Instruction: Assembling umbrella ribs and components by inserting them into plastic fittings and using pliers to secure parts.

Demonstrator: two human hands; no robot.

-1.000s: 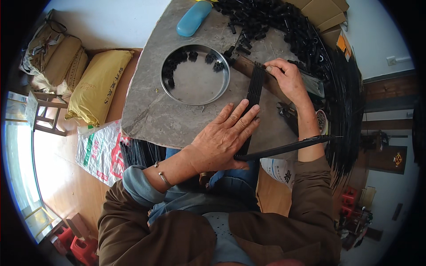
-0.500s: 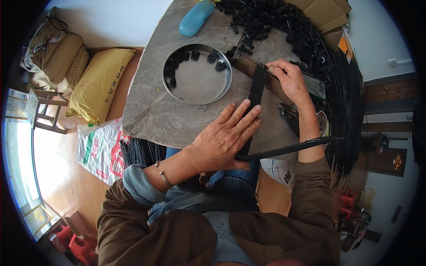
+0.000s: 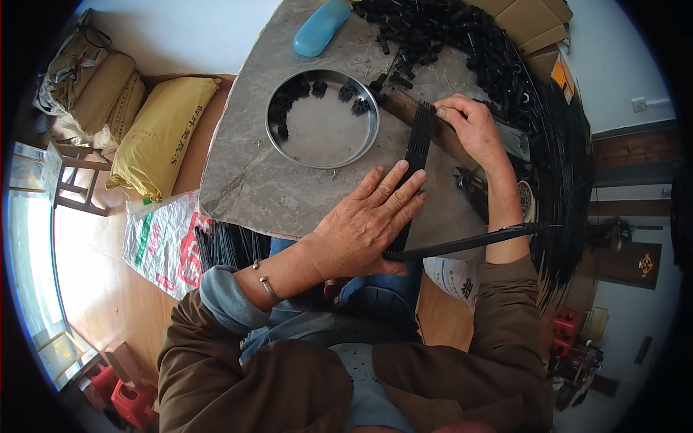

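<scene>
fingers (image 3: 393,191) of the left hand (image 3: 364,227) press flat on the black strip bundle (image 3: 415,162), while the right hand (image 3: 469,130) pinches its far end.

A pan (image 3: 323,120) is set on the table (image 3: 253,180), with small parts (image 3: 289,97) lying in it along its far side. A case (image 3: 322,27) is placed behind the pan. A pile of parts (image 3: 462,43) is spread at the table's far right, with boxes (image 3: 530,22) behind it. Rods (image 3: 417,155) are laid just right of the pan, between the left hand (image 3: 364,224) and right hand (image 3: 469,130). Sacks (image 3: 155,133) are stacked left of the table
</scene>
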